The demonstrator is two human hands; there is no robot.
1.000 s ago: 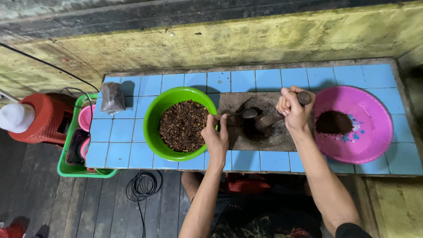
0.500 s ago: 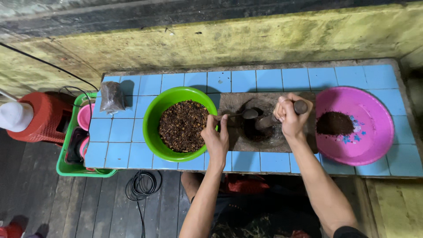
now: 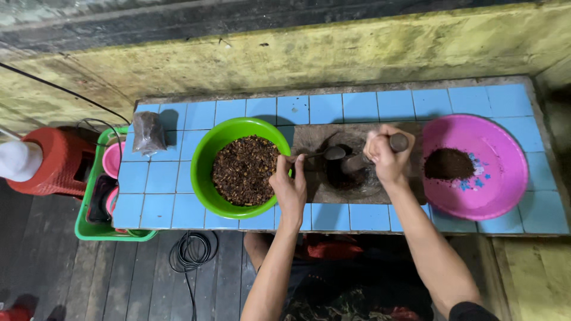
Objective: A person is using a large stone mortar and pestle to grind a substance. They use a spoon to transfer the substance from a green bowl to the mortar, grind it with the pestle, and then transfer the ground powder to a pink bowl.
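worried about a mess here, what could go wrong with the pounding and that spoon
1. The left hand holds a spoon right beside the mortar where the right hand works the pestle; a stroke could hit the spoon or fingers.
2. The green bowl of dark bits sits near the counter's front edge; a bump could tip it.

Blue-tiled counter (image 3: 333, 110), yellowed wall (image 3: 297, 53), plank floor (image 3: 53, 273)

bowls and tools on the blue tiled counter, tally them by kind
bowls: 2 (green bowl, pink bowl)
spoon: 1
pestle: 1
stone mortar slab: 1
plastic bag: 1
total: 6
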